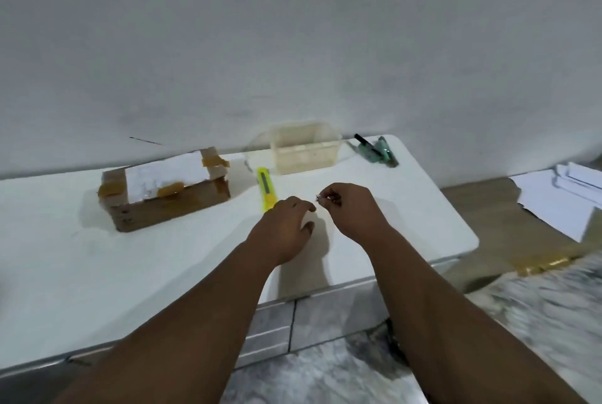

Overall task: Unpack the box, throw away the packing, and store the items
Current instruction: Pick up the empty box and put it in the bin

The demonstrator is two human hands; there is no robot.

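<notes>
- The white worktop (81, 260) holds everything, and both hands are out over its right half.
- The cardboard box (164, 190) sits well off to the left of the fingers. Brown tape still holds it shut and a white paper label covers the top. I think the job has only just begun.
- A clear plastic tub (306, 151) stands past the fingers, by the wall. It looks like a good home for the items.
- The left hand (286, 227) hovers low over the worktop, fingers loose and a little apart, holding nothing.
- The right hand (350, 208) has its fingers pinched together on a tiny shiny bit (321, 197). It is too small to tell what it is.
- The yellow cutter (266, 189) lies just left of the left fingers, almost touching them.
- Some pens (374, 151) lie far past the right fingers, near the corner.
- To do this step well, I would first put the tiny bit somewhere safe so it does not get lost.
- Then pick up the cutter, hold the box still with the other hand, and cut only the tape, not deep, with fingers away from the blade.
</notes>
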